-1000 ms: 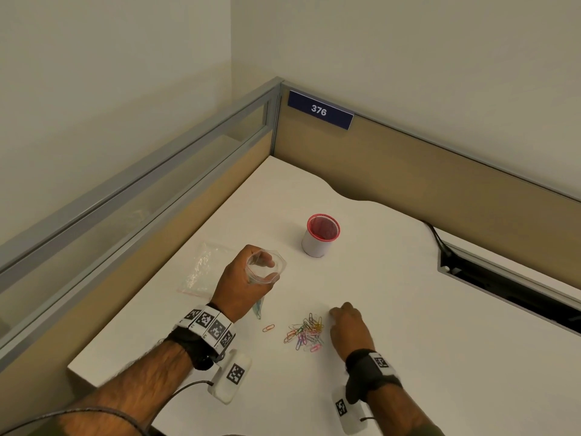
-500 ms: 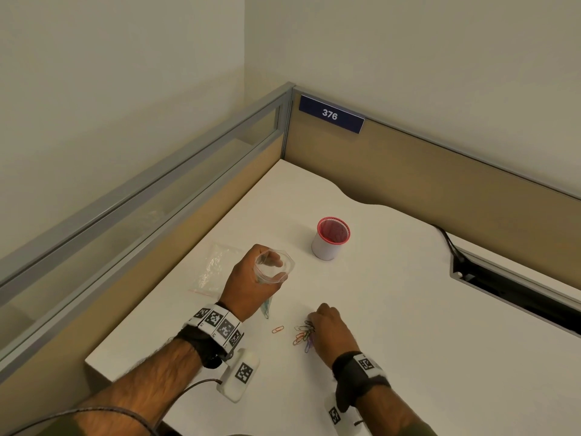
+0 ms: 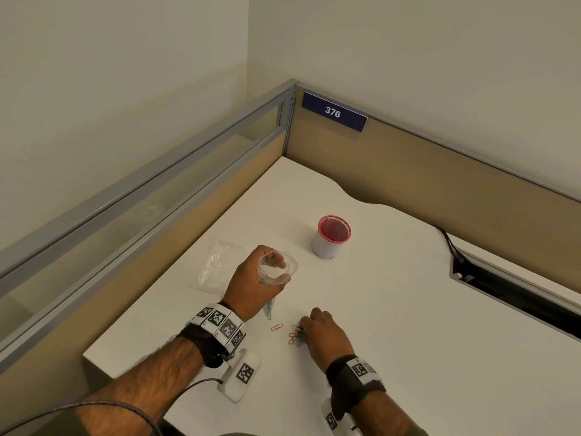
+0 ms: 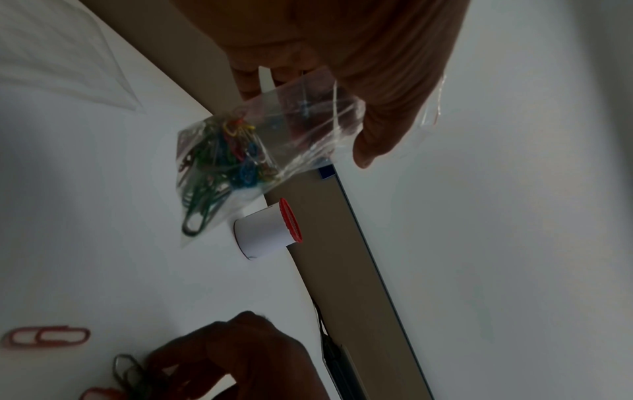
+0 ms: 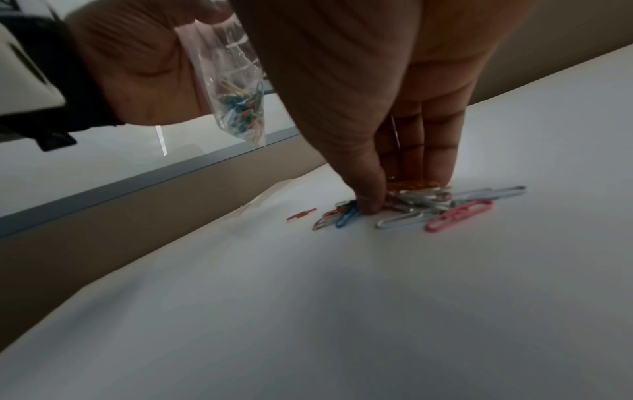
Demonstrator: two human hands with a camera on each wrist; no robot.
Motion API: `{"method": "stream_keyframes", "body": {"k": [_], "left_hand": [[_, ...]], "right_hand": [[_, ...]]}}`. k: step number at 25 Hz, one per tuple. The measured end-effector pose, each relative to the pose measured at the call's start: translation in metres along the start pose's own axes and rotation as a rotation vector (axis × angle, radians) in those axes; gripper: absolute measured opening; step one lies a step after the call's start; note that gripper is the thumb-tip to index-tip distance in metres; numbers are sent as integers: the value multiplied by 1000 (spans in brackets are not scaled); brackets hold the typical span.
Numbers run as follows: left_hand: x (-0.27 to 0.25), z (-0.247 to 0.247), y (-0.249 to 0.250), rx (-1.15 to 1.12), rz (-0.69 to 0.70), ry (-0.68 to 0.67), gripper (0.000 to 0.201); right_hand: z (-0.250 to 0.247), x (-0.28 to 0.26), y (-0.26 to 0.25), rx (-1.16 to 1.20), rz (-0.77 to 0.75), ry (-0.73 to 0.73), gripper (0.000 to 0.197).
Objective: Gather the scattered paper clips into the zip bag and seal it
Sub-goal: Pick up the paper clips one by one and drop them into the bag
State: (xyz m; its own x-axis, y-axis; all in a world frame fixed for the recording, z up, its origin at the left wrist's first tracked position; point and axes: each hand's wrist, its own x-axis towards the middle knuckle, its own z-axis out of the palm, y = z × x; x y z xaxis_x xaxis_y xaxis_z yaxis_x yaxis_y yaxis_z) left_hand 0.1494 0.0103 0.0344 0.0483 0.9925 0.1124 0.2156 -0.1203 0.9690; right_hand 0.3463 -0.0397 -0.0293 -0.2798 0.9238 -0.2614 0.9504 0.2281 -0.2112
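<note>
Paper clips (image 5: 421, 203) — glossy wire loops, perhaps plastic-coated — under right fingertips (image 5: 371, 205).

Left hand (image 3: 251, 280) curled — right hand (image 3: 323, 333) pinching

The right hand (image 5: 394, 113) reaches down onto the white bench (image 5: 342, 311), its thumb and fingers (image 5: 441, 162) pinching a small heap of paper clips (image 5: 421, 200). A pink clip (image 5: 459, 215), silver ones and a blue clip (image 5: 346, 216) stick out around the fingertips, and a single red clip (image 5: 301, 214) lies just to the side. Above, the left hand (image 5: 137, 67) holds a clear zip bag (image 5: 236, 89) that hangs down with coloured clips in its bottom
</note>
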Motion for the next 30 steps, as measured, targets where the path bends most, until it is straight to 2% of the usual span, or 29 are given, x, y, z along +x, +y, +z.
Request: {"method": "stream_keyframes", "body": {"k": [6,10,14,18,22,26,30], "left_hand": [[2,-6,-1,-5,-6,9,34],[4,-6,-1,0,-4,13,34],[6,0,-2,5,-5,-1,35],[7,8,-2,21,-8,-24,35],[8,12,-3,37,3,-42,35],[8,18,-5,69,5,-73,37],[12,21,-16,90,-72,-92,28]], "right_hand": [[-12,19,9,51,104,-12,11],[-24,21,29,255,254,-11,18],[-52,10,31,524,274,115,19],[-110,4,6,799,188,374,11],[-158,6,-31,855,47,538,8],[-164,18,-62,717,-57,553,10],[-150,20,-73,600,-118,449,8]]}}
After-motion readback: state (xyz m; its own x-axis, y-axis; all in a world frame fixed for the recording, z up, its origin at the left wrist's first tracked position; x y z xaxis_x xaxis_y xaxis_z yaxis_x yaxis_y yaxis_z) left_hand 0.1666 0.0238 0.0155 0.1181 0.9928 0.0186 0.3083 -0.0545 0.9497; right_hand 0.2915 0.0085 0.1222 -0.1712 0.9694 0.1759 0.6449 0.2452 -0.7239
